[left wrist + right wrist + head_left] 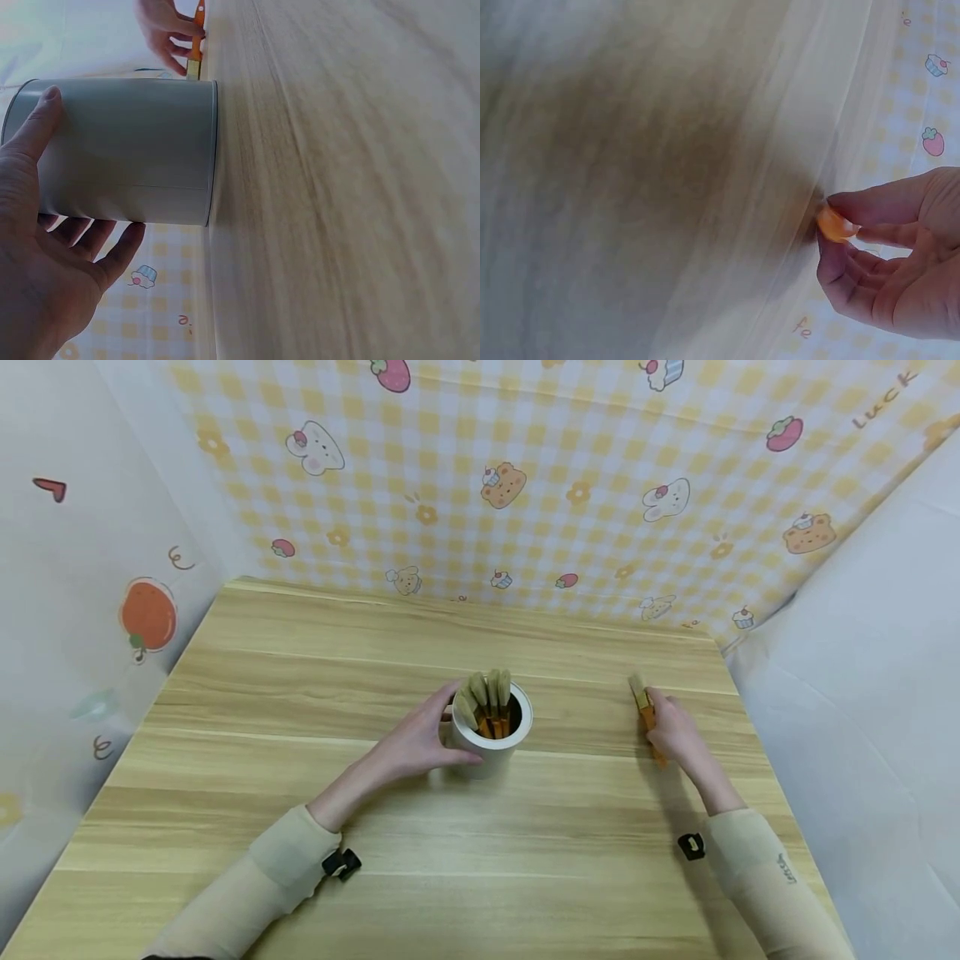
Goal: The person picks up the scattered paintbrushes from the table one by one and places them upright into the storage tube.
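Note:
A grey-white cylindrical canister [483, 766] stands upright near the middle of the table. Several paintbrushes [492, 692] lean inside it, pale bristles up and orange handles down. My left hand [416, 739] grips the canister from its left; in the left wrist view the thumb lies along one side of the canister [142, 150] and the fingers along the other. Far to the right, my right hand [678, 727] pinches a flat paintbrush [647, 714], bristles pointing away from me, low over the table. The right wrist view shows its orange handle [834, 223] end-on between thumb and fingers.
The wood-grain table [450, 877] ends at a yellow checked backdrop [450, 468] with cartoon prints. White side panels [862, 710] close in the left and right. Bare tabletop separates the canister from the right hand.

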The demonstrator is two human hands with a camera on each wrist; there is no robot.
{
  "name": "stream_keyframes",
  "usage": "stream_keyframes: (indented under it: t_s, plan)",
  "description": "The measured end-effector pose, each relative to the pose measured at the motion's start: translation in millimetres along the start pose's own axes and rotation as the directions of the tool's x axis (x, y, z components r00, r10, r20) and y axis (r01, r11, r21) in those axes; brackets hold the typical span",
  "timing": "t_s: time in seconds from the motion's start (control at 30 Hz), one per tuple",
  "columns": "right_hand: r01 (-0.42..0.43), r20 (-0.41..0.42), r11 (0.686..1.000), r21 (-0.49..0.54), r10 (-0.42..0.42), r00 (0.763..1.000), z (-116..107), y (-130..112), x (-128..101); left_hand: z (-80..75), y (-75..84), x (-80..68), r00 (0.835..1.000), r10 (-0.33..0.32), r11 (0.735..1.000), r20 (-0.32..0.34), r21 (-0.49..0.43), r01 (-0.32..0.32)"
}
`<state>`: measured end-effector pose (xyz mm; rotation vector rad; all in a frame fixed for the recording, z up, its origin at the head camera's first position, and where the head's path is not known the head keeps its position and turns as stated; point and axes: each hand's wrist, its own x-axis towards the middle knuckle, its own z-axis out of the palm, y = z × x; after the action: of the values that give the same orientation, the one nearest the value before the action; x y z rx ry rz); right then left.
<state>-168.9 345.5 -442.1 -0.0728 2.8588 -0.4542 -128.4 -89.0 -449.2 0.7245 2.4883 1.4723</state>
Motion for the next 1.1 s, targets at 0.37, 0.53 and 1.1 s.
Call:
stream_keyframes:
  t_s: [0.37, 0.53, 1.1]
  plan:
    - [-0.014, 0.014, 1.000, 0.023, 0.014, 1.000, -11.8, -7.4, -0.7, -0.4, -1.0, 0.2, 1.000, -0.007, 1.000, 0.000, -0.004, 0.007]
    - [0.024, -0.041, 0.996, 0.090, -0.020, 0.999, -16.3, -15.7, 0.1, -0.2, -1.3, 0.5, 1.000, -0.004, 1.000, 0.001, -0.002, 0.004]
    - [0.258, -0.349, 0.855, 0.450, -0.098, 0.932, -52.4, -115.2, -21.1, -1.1, 0.5, 0.1, 1.000, -0.021, 1.000, -0.001, -0.015, 0.021]
